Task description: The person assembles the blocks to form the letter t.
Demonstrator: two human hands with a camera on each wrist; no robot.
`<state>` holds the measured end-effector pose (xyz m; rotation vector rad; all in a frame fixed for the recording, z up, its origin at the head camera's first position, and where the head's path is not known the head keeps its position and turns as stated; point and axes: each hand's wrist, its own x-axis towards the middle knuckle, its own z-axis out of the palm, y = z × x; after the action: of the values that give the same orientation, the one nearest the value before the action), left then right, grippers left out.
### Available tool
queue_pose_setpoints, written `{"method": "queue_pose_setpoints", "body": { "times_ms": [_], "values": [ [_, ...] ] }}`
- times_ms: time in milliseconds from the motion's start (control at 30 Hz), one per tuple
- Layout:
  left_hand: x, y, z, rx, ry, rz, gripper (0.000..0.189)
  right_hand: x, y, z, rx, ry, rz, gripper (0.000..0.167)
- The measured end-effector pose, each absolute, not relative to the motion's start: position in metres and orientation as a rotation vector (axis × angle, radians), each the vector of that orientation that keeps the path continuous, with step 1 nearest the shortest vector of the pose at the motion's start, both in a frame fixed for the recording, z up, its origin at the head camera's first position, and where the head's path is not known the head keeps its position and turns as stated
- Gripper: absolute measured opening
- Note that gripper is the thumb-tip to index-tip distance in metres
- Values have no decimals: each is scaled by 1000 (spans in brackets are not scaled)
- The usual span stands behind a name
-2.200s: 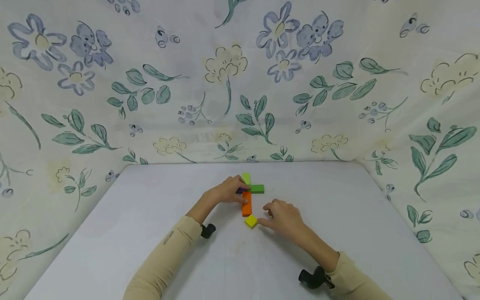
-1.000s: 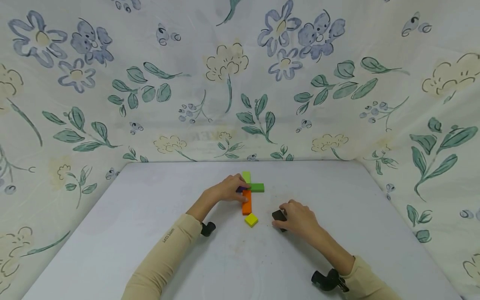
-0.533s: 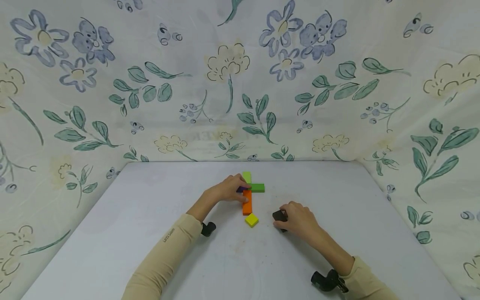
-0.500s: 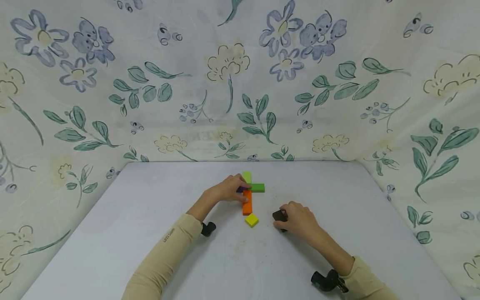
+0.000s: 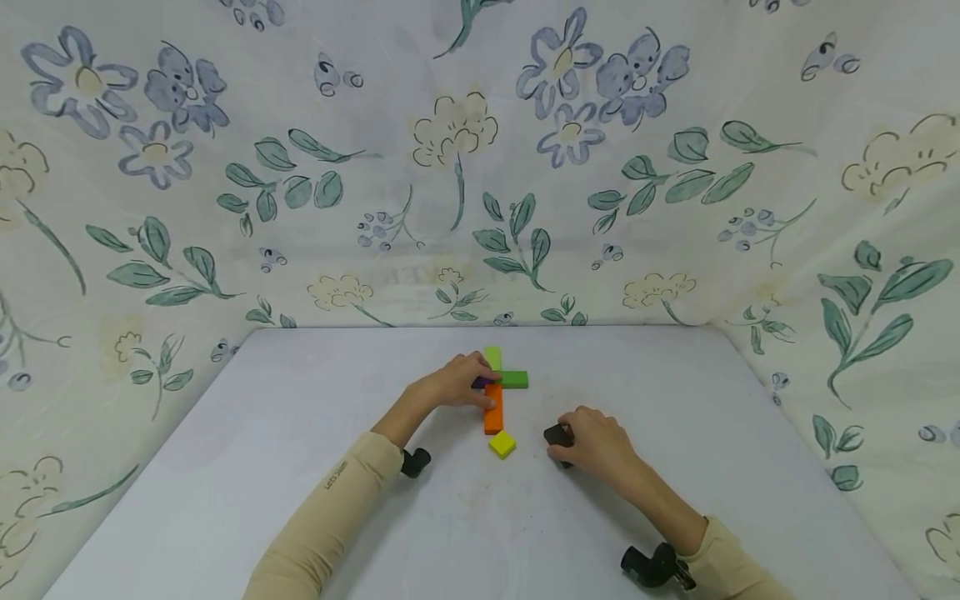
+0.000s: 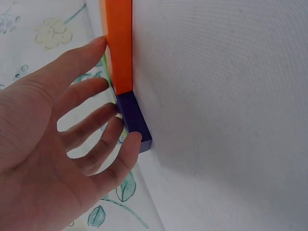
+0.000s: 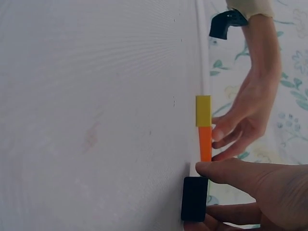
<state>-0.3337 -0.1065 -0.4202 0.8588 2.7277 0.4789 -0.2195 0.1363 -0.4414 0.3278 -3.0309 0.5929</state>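
Note:
My left hand (image 5: 457, 381) rests along a cross of flat blocks. In the left wrist view its thumb touches the orange block (image 6: 119, 45), and its loosely bent fingers lie at the dark purple block (image 6: 134, 115). A lime block (image 5: 492, 357) forms the far arm, and a green block (image 5: 514, 380) points right. Close to the orange block's near end lies a yellow block (image 5: 502, 444), set at an angle. Right of it, my right hand (image 5: 596, 442) pinches a black block (image 7: 195, 198) between thumb and fingers, low at the table; the hand covers part of it.
A white table (image 5: 360, 533) spreads under everything, with a floral cloth (image 5: 420, 192) hanging at the back and sides. Black wrist cameras (image 5: 652, 567) sit on both forearms.
Since the oldest frame my right hand has moved right, away from the yellow block, and a black block now shows in its grip. The left hand stays put. Little differs over the last second.

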Motion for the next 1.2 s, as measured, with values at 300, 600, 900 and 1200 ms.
{"method": "queue_pose_setpoints", "body": {
  "times_ms": [300, 600, 900, 1200],
  "values": [
    [-331, -106, -417, 850, 2714, 492, 52, -218, 136, -440, 346, -3001, 594, 41],
    [-331, -106, -416, 852, 2714, 483, 52, -218, 137, -439, 353, -2995, 590, 40],
    [-331, -107, -417, 854, 2713, 491, 51, -220, 136, -437, 368, -2994, 589, 39],
    [-332, -107, -419, 850, 2714, 494, 51, -221, 134, -433, 398, -2994, 584, 36]
  ]
}}
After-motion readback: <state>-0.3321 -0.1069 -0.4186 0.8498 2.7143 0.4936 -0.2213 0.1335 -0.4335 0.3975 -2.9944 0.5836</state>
